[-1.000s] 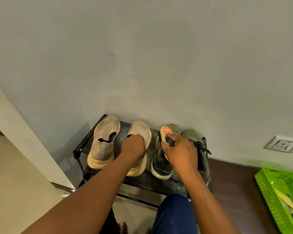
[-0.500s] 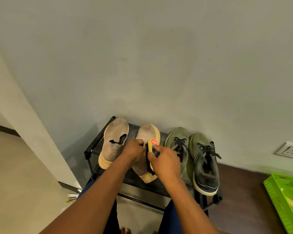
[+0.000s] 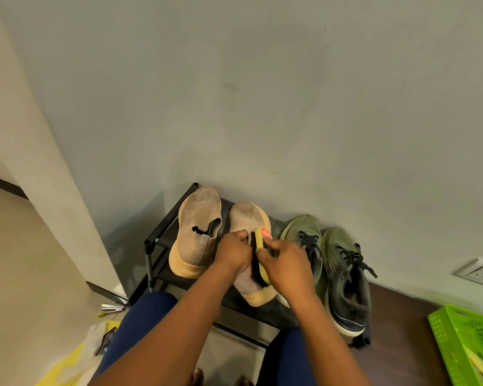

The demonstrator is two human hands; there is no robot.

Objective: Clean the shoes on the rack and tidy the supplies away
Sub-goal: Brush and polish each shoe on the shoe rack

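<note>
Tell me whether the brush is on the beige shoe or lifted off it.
On it: the brush lies tipped on its edge, dark bristles against the beige shoe, gripped by the right hand.

a black rack (image 3: 162, 240) against the wall carries two beige shoes (image 3: 198, 238) and two green sneakers (image 3: 343, 277).

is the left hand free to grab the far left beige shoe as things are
Probably not at once. The left hand grips the second beige shoe, steadying it for the brush. The far left beige shoe lies right beside it, uncovered, so letting go would clear the way.
</note>
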